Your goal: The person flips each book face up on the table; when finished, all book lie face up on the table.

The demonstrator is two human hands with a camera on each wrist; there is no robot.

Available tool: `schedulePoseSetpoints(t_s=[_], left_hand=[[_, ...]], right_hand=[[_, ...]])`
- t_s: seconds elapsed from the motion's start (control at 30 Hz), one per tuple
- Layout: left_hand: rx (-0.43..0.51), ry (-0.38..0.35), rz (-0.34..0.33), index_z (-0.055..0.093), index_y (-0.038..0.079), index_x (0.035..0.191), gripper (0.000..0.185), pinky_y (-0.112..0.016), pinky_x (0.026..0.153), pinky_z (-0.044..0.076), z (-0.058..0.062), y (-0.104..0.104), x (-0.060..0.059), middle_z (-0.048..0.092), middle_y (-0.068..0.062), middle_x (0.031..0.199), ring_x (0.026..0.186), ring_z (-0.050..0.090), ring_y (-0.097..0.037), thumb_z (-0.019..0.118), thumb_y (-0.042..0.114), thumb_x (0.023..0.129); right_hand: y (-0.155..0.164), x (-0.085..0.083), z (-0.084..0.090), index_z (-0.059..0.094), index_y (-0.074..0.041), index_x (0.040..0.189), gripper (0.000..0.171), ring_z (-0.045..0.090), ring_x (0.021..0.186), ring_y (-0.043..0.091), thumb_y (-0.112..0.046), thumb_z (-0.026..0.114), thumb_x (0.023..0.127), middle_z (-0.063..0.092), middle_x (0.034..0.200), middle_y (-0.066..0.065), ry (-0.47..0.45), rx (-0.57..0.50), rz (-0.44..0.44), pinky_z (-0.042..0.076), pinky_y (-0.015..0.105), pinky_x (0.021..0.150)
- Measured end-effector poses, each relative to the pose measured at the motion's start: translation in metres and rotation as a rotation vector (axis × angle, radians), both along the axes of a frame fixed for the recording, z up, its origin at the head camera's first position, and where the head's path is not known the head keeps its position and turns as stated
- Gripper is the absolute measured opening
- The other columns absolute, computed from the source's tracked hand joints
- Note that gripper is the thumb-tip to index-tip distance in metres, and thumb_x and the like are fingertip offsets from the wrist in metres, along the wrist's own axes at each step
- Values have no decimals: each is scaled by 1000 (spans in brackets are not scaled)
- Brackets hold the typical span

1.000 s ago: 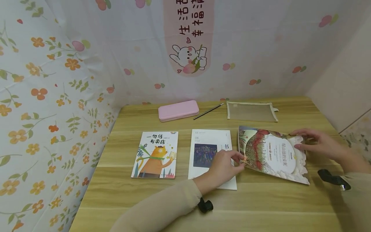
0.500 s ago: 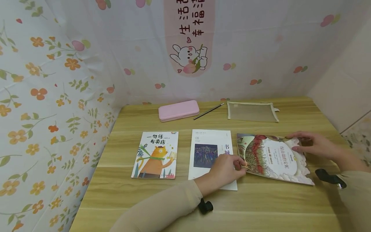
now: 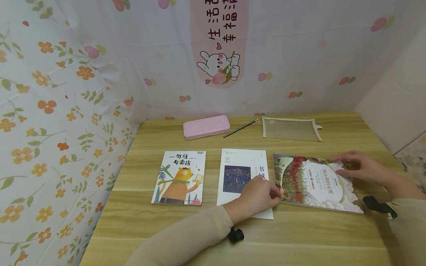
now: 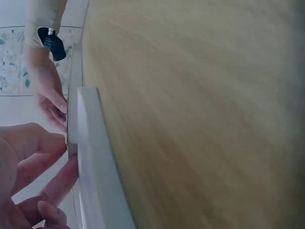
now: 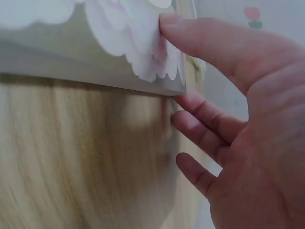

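Note:
A picture book (image 3: pixel 316 183) with a red, brown and white cover lies sideways on the right of the wooden table. My left hand (image 3: pixel 259 195) pinches its left edge, and in the left wrist view thumb and fingertips meet at that thin edge. At the opposite end, my right hand (image 3: pixel 366 168) grips the edge; in the right wrist view the thumb rests on the cover and fingers (image 5: pixel 205 114) sit at the side and below. Partly hidden under my left hand and wrist is a white book (image 3: pixel 229 157) with a dark square picture.
To the left lies a second picture book (image 3: pixel 179 178) with an orange cat. Along the back are a pink pencil case (image 3: pixel 206 126), a dark pencil (image 3: pixel 241 128) and a mesh zip pouch (image 3: pixel 291 129). A printed cloth (image 3: pixel 159 74) hangs behind the table (image 3: pixel 159 236).
The picture book's far left corner has come down toward me, and the book now lies flatter and straighter beside the white book. Both hands stay at its ends.

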State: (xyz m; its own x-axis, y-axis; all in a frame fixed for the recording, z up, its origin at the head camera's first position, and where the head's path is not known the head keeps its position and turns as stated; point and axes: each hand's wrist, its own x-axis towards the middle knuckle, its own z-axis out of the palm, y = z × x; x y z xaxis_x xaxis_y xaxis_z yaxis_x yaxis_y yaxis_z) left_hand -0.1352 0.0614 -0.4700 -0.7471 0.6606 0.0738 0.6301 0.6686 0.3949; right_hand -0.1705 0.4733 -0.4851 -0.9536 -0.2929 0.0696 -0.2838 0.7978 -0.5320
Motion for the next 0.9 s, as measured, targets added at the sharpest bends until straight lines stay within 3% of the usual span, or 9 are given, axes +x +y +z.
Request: schedulePoseSetpoints(t_s=[0.27, 0.33, 0.43, 0.5, 0.57, 0.63, 0.7, 0.8, 0.9], left_hand=[[-6, 5, -61, 84, 33, 98, 14, -14, 88, 40, 0, -2, -2, 76, 24, 82, 64, 52, 13, 75, 25, 91], [-12, -15, -79, 84, 32, 100, 15, -13, 88, 41, 1, -2, -4, 76, 23, 83, 65, 52, 12, 74, 23, 92], [-15, -85, -104, 83, 30, 103, 17, -10, 81, 42, 3, -3, -6, 76, 20, 86, 68, 54, 11, 73, 20, 93], [-21, -128, -118, 83, 28, 105, 18, -9, 75, 41, 5, -3, -8, 76, 19, 89, 70, 55, 9, 72, 19, 93], [-23, -158, -121, 82, 26, 106, 19, -9, 73, 40, 7, -2, -11, 77, 16, 93, 74, 57, 6, 72, 17, 93], [-33, -159, -116, 82, 24, 108, 19, -11, 73, 41, 10, -1, -15, 77, 14, 97, 79, 59, 2, 72, 17, 94], [-34, -159, -98, 81, 22, 111, 18, -13, 76, 42, 13, 1, -21, 76, 12, 101, 85, 61, -1, 74, 20, 95], [-18, -172, -54, 78, 20, 118, 24, -13, 79, 46, 18, 6, -31, 75, 8, 107, 93, 63, -2, 75, 27, 96], [10, -199, -4, 76, 19, 124, 30, -13, 80, 48, 22, 13, -43, 74, 6, 116, 99, 66, -3, 75, 30, 96]], right_hand=[[-7, 7, 1, 76, -15, 121, 40, 39, 104, -17, -13, 87, 83, 67, 117, 5, 53, 54, -20, 37, 17, 77], [-10, 10, 1, 76, -14, 121, 38, 46, 108, -5, -14, 86, 84, 68, 119, 14, 66, 69, -39, 38, 24, 81], [-14, 16, 1, 75, -11, 120, 35, 52, 115, 27, -16, 84, 87, 64, 124, 26, 54, 69, -77, 41, 43, 90], [-16, 21, 1, 75, -10, 117, 32, 52, 111, 39, -18, 83, 87, 63, 123, 29, 54, 71, -108, 40, 49, 88], [-17, 25, 0, 76, -10, 115, 31, 55, 108, 29, -19, 84, 86, 66, 120, 28, 61, 70, -127, 42, 44, 86], [-19, 29, 0, 78, -11, 113, 31, 53, 102, 11, -20, 86, 85, 68, 116, 26, 64, 73, -145, 40, 30, 80], [-20, 33, 0, 78, -13, 113, 32, 51, 97, 4, -23, 87, 84, 70, 113, 23, 55, 84, -161, 37, 23, 74], [-23, 39, 3, 77, -11, 116, 37, 55, 99, 16, -25, 88, 83, 68, 114, 25, 29, 91, -166, 39, 29, 76], [-26, 48, 6, 75, -8, 119, 42, 56, 103, 38, -25, 88, 83, 65, 118, 28, 1, 94, -168, 44, 48, 79]])
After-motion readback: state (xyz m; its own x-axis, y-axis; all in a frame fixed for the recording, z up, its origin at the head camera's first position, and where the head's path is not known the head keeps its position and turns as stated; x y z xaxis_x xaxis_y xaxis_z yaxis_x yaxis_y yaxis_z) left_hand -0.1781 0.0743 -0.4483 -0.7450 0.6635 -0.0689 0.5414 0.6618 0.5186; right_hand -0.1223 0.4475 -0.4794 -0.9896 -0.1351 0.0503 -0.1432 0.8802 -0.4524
